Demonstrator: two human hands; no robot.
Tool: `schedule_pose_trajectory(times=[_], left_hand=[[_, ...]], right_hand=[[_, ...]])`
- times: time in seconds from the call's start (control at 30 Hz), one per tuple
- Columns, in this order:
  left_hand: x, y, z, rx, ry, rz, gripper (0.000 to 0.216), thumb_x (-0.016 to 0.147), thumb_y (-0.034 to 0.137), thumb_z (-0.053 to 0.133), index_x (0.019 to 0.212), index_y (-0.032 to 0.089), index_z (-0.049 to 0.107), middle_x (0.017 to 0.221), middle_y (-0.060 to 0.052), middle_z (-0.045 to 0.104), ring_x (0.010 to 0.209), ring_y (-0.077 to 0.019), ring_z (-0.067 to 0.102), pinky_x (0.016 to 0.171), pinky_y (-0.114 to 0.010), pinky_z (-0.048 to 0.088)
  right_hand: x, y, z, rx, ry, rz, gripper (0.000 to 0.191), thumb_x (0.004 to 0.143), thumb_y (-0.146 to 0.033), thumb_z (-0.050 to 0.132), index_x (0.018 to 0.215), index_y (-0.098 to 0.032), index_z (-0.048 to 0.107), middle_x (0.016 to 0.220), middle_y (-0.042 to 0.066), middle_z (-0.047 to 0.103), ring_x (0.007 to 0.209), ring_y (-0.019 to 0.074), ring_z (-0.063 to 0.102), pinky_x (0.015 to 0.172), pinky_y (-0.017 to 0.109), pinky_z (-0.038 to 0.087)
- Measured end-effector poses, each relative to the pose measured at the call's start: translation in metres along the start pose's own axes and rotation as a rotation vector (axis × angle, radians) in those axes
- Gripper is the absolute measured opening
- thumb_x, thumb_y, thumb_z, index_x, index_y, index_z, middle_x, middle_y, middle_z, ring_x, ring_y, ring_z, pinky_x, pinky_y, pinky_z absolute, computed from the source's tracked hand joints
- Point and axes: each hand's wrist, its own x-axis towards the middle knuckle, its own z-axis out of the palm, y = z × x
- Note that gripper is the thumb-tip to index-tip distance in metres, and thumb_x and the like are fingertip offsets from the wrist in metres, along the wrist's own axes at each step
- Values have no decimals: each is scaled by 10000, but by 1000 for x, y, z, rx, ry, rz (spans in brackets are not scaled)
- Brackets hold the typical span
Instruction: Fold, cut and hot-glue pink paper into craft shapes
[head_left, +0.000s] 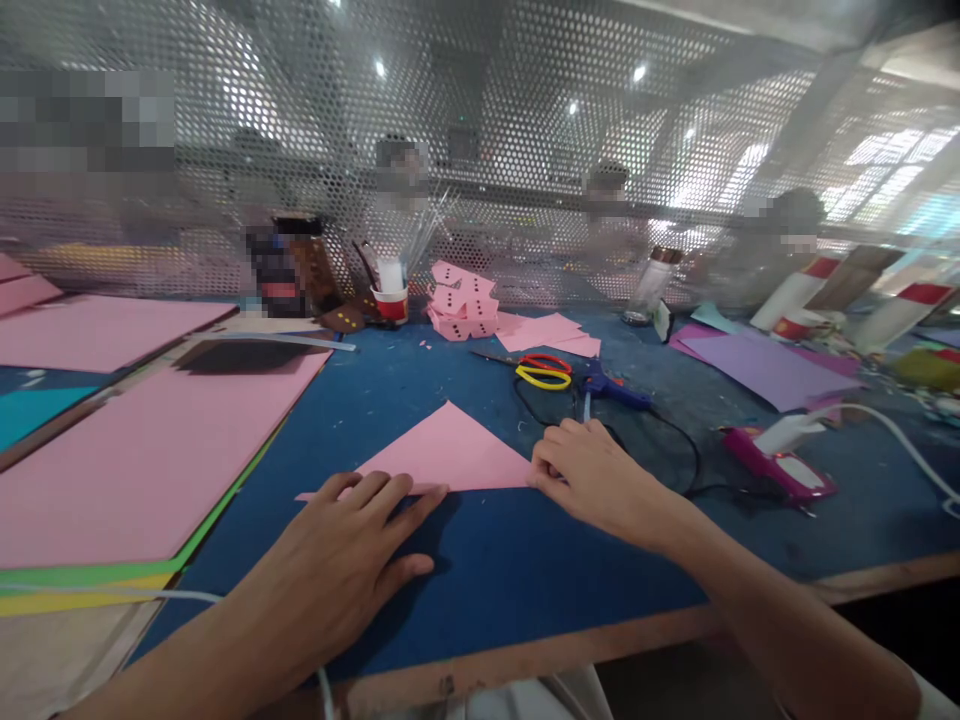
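A sheet of pink paper (450, 450), folded into a triangle, lies on the blue tabletop (480, 590) with its point away from me and its long edge towards me. My left hand (352, 540) rests on the left part of that edge, fingers spread and the thumb apart. At the right corner, my right hand (585, 475) pinches the paper between thumb and curled fingers. Just beyond the right hand are scissors (545, 372) with red and yellow handles and a blue glue gun (611, 385) with a black cord.
Large pink sheets (165, 450) are stacked at the left. Behind stand a red-and-white cup (390, 303) of tools and pink dotted paper pieces (461, 305). A magenta power strip (780, 470) and purple paper (765, 365) lie right. A perforated metal screen (510, 130) closes the back; people sit beyond.
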Motion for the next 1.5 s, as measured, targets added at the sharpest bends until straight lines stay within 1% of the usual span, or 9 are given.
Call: schedule_pose_trajectory(times=[0.27, 0.43, 0.5, 0.63, 0.8, 0.93, 1.13, 1.33, 1.5], left_hand=[[5, 5, -3, 28, 27, 4, 470, 1001, 475, 517, 1447, 329, 491, 1200, -78, 624, 1063, -285, 562, 925, -457, 368], [11, 6, -6, -11, 49, 27, 462, 1004, 491, 499, 1436, 329, 500, 1151, -74, 632, 1022, -269, 575, 918, -448, 383], [12, 8, -7, -46, 38, 10, 458, 998, 489, 513, 1421, 312, 518, 1169, -82, 631, 1050, -273, 575, 931, -441, 392], [13, 14, -3, -140, 2, 11, 498, 997, 517, 498, 1428, 267, 508, 1285, -91, 612, 1119, -271, 557, 951, -413, 405], [13, 16, 2, -89, 14, 33, 527, 990, 503, 526, 1448, 247, 484, 1318, -89, 619, 1125, -273, 561, 959, -428, 384], [18, 16, 1, -83, 10, 51, 486, 1003, 495, 502, 1444, 290, 478, 1253, -77, 626, 1077, -262, 570, 925, -433, 376], [29, 16, -1, -44, 20, 88, 471, 1013, 507, 466, 1443, 314, 466, 1126, -66, 628, 990, -264, 567, 864, -442, 358], [33, 15, -2, 21, 41, 145, 492, 993, 495, 526, 1446, 310, 468, 1122, -68, 630, 976, -261, 566, 841, -423, 343], [37, 12, 2, 70, 83, 188, 477, 1004, 526, 478, 1431, 315, 494, 1057, -72, 634, 947, -257, 567, 813, -413, 347]], right_hand=[[0, 5, 7, -16, 46, -37, 215, 1009, -259, 538, 814, -198, 602, 888, 23, 644, 871, 199, 551, 771, 339, 328], [1, 3, 4, -15, 28, -39, 228, 1003, -234, 540, 785, -195, 594, 867, 22, 640, 837, 189, 541, 761, 338, 325], [1, 2, 2, -3, 21, -31, 228, 1002, -228, 541, 782, -195, 590, 873, 22, 639, 842, 187, 542, 764, 336, 329], [1, 1, 1, -6, 24, -28, 226, 1003, -229, 541, 784, -197, 586, 880, 23, 639, 868, 195, 543, 781, 342, 332], [0, 0, 1, 5, 20, -7, 230, 1006, -240, 534, 789, -194, 594, 891, 31, 645, 886, 202, 543, 804, 350, 333], [-1, 1, 2, 11, 21, -15, 214, 1004, -244, 537, 807, -194, 604, 902, 26, 647, 897, 200, 542, 816, 353, 333], [-1, 3, 2, 38, 16, 13, 207, 1006, -253, 543, 821, -194, 617, 911, 23, 653, 921, 198, 546, 825, 351, 332], [-4, 6, 1, 34, 13, 16, 211, 1007, -266, 546, 824, -195, 623, 923, 33, 655, 937, 206, 550, 827, 352, 332], [-7, 10, 1, -1, 23, -4, 205, 1004, -278, 563, 826, -195, 620, 912, 30, 649, 926, 204, 544, 842, 358, 331]])
